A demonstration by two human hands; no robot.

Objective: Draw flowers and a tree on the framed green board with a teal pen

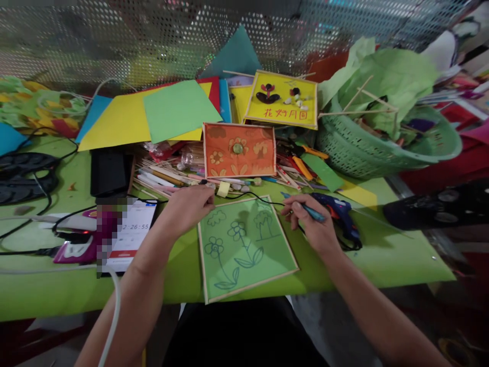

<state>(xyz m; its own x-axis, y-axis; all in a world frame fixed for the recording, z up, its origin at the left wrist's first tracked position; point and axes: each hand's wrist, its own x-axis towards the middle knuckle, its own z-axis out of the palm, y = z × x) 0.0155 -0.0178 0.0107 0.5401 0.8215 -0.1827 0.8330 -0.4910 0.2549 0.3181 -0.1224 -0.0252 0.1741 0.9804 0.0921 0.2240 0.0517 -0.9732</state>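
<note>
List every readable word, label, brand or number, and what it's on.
"花好月圆": yellow picture, in red; last character slightly unclear.
"2:26:55": phone screen; pixelation covers whatever precedes it.
Too small or blurred: the phone's other lines, any markings on the glue gun or pen.
Green picture: drawings only, no words.

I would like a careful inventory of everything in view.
Drawing: 1, green, front centre
Pen: 1, blue, right
Flower picture: 1, orange, centre
Lettered picture: 1, yellow, back
Basket: 1, green, back right
Glue gun: 1, blue, right
Phone: 1, white screen, left
Power socket: 1, magenta, left
Paper sheets: several, mixed, back
Sticks: many, mixed, centre
Table: 1, green, underneath
Mesh: 1, grey, background
Left hand: 1, bare, beside drawing
Right hand: 1, bare, right, holding pen
</note>
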